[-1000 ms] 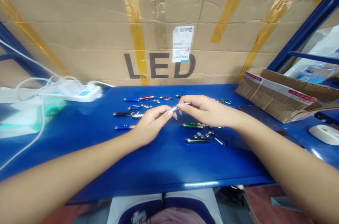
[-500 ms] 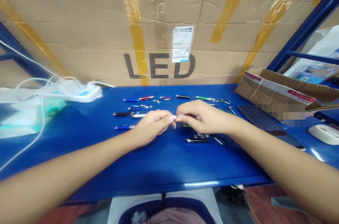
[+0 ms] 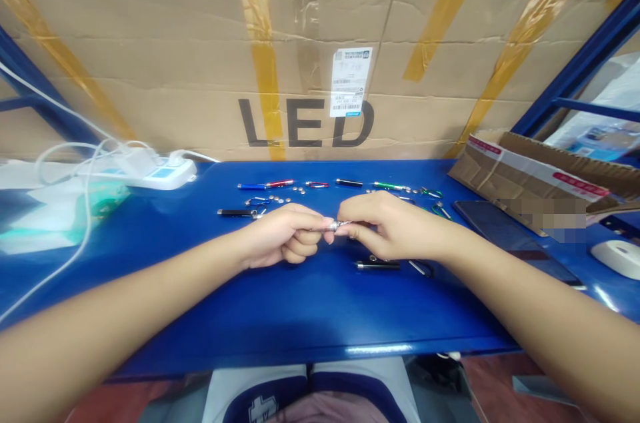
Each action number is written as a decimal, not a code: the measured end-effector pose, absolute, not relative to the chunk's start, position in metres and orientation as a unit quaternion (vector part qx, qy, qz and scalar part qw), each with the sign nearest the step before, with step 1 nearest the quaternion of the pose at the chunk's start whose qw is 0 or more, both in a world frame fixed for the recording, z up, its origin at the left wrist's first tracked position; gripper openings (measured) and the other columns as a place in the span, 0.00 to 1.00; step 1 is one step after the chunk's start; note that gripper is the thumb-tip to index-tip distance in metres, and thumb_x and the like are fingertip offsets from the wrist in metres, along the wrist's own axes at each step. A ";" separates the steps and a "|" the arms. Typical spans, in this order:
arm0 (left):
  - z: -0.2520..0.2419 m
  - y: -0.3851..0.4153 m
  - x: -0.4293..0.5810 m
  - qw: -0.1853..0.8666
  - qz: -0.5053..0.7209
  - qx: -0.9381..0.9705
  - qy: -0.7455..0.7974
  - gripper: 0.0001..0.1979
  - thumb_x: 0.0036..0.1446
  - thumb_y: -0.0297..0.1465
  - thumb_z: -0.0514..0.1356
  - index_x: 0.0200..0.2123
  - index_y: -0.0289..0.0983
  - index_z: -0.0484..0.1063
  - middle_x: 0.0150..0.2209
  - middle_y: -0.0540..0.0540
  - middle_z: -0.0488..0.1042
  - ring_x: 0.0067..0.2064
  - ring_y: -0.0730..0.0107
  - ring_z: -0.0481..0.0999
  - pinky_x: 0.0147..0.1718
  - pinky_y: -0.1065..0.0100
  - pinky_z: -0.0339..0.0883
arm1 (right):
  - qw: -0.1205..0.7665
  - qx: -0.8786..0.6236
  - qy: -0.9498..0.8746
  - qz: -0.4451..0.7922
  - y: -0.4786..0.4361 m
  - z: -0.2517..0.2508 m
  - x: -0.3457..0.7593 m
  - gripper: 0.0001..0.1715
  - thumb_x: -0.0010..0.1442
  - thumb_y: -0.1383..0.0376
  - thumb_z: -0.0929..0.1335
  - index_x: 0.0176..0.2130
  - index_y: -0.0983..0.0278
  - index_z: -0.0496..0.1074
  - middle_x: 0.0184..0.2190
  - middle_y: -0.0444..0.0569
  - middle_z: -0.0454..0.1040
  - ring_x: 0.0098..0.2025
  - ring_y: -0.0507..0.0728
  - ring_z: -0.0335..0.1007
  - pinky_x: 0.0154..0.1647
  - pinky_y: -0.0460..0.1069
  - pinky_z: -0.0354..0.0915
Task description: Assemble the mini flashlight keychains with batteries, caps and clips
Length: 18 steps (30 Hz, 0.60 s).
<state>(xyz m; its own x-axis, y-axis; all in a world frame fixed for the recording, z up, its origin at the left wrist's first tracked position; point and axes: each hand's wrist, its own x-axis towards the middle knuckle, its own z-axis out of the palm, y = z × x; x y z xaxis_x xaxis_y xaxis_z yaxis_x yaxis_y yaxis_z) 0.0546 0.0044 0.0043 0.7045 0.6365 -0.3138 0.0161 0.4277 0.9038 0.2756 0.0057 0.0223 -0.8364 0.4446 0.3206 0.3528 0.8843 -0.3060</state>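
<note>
My left hand (image 3: pixel 287 236) is closed, its thumb and forefinger pinching a small silver metal piece (image 3: pixel 333 226). My right hand (image 3: pixel 385 223) pinches the other end, so the fingertips of both hands nearly meet. Most of the piece is covered by fingers, and its exact kind cannot be made out. Behind the hands lie small pen-shaped tubes: a blue one (image 3: pixel 252 186), a red one (image 3: pixel 280 183), a black one (image 3: pixel 349 182) and a green one (image 3: pixel 390 186). Small button cells (image 3: pixel 278 200) and a blue carabiner clip (image 3: pixel 259 201) are near them. Another black tube (image 3: pixel 379 265) lies below my right hand.
A large cardboard box (image 3: pixel 200 76) stands behind the blue table (image 3: pixel 280 323). At left sits a white power strip (image 3: pixel 170 173) with cables. On the right are an open carton (image 3: pixel 530 170), a dark phone-like slab (image 3: pixel 515 243) and a white mouse (image 3: pixel 617 256).
My left hand has turned, its lower fingers now curled in, and covers tubes that showed before. Both hands keep hold of the silver piece. The view has shifted slightly.
</note>
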 end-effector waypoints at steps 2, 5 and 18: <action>0.006 0.006 0.054 0.802 0.179 0.467 0.327 0.12 0.63 0.32 0.58 0.29 0.31 0.71 0.18 0.59 0.43 0.18 0.84 0.39 0.13 0.81 0.40 | 0.190 -0.208 -0.953 0.112 0.004 0.025 0.276 0.16 0.69 0.66 0.61 0.30 0.65 0.67 0.27 0.48 0.70 0.30 0.53 0.63 0.34 0.48 0.56; 0.006 0.010 0.053 0.841 0.136 0.415 0.318 0.13 0.64 0.31 0.55 0.29 0.31 0.69 0.18 0.59 0.41 0.18 0.82 0.37 0.11 0.82 0.41 | 0.177 -0.206 -0.958 0.093 0.003 0.026 0.277 0.14 0.69 0.67 0.61 0.30 0.65 0.67 0.27 0.48 0.69 0.31 0.54 0.62 0.35 0.48 0.57; 0.004 0.021 0.049 0.903 0.055 0.314 0.290 0.11 0.63 0.31 0.54 0.29 0.31 0.69 0.16 0.61 0.41 0.17 0.81 0.32 0.08 0.82 0.45 | 0.128 -0.160 -0.972 -0.115 -0.001 0.031 0.277 0.15 0.68 0.71 0.60 0.29 0.64 0.67 0.27 0.47 0.65 0.32 0.56 0.55 0.32 0.49 0.51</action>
